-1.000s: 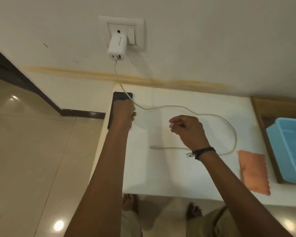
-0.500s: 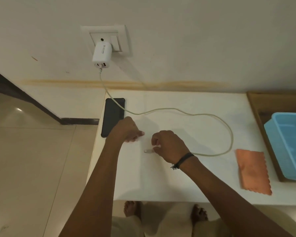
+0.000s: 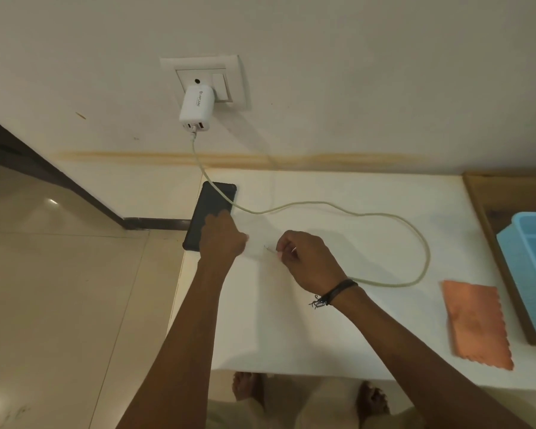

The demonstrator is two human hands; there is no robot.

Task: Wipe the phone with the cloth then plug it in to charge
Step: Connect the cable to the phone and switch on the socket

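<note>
On the bench [image 3: 291, 335], left hand [image 3: 222, 239] presses the phone [image 3: 212, 199] at its near end; right hand [image 3: 307, 261] pinches the cable plug [image 3: 270, 250] just right of it.

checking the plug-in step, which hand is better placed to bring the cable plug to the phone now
Right. The right hand already pinches the cable plug, its tip pointing toward the phone close by. The left hand rests on the phone's near end and looks better used steadying it.
</note>
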